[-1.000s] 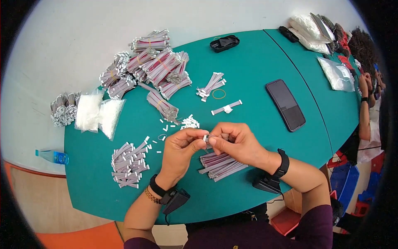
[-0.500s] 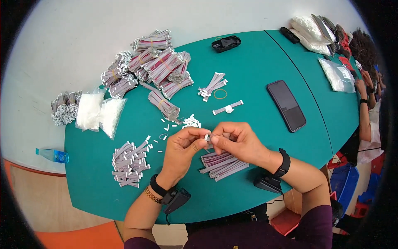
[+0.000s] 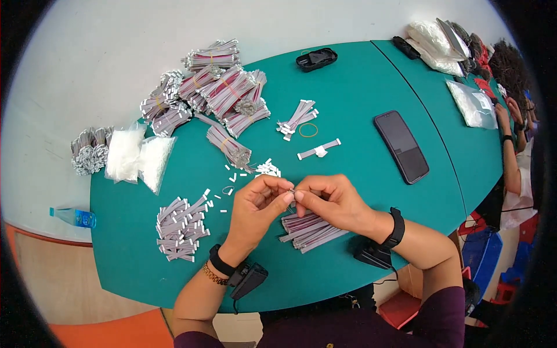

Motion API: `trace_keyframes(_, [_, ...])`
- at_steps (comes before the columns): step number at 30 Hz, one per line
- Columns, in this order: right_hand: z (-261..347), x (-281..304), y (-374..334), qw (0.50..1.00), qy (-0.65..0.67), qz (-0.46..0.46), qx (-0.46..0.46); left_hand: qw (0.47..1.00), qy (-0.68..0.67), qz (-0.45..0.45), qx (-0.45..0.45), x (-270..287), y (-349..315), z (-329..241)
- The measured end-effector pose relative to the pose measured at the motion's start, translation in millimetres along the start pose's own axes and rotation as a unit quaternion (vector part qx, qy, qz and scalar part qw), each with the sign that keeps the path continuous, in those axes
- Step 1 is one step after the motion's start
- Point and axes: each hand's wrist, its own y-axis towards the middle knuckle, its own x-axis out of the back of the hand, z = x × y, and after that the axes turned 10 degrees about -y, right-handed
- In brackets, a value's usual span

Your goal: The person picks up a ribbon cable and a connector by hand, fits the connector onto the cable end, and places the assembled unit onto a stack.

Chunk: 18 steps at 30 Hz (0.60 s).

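My left hand (image 3: 259, 206) and my right hand (image 3: 331, 200) meet fingertip to fingertip above the green table (image 3: 360, 87), pinching one small grey ribbon cable piece (image 3: 292, 191) between them. Directly under my right hand lies a loose bunch of grey and pink ribbon cables (image 3: 307, 228). To the left of my left hand sits a pile of short cut cables (image 3: 181, 227). Small white connector bits (image 3: 267, 169) are scattered just beyond my fingers.
Banded cable bundles (image 3: 223, 93) fill the far left, with clear bags (image 3: 139, 155) beside them. A black phone (image 3: 401, 146), a yellow rubber band (image 3: 308, 129), a black case (image 3: 316, 58) and a lone cable (image 3: 318, 149) lie farther out. Another person (image 3: 513, 139) sits at the right.
Both hands stay together over the cable bunch; the fingers have shifted only slightly on the small cable piece.
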Motion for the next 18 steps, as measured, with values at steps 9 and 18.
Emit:
trace_keyframes(9, [-6.0, -1.9, -0.2, 0.999, -0.042, -0.023, 0.02, 0.999, -0.027, -0.037, 0.009, -0.9, -1.7, 6.3])
trace_keyframes(18, [-4.4, -2.5, -0.4, 0.996, -0.07, -0.042, 0.02, 0.999, -0.025, -0.046, 0.012, -5.1, -2.8, 5.1])
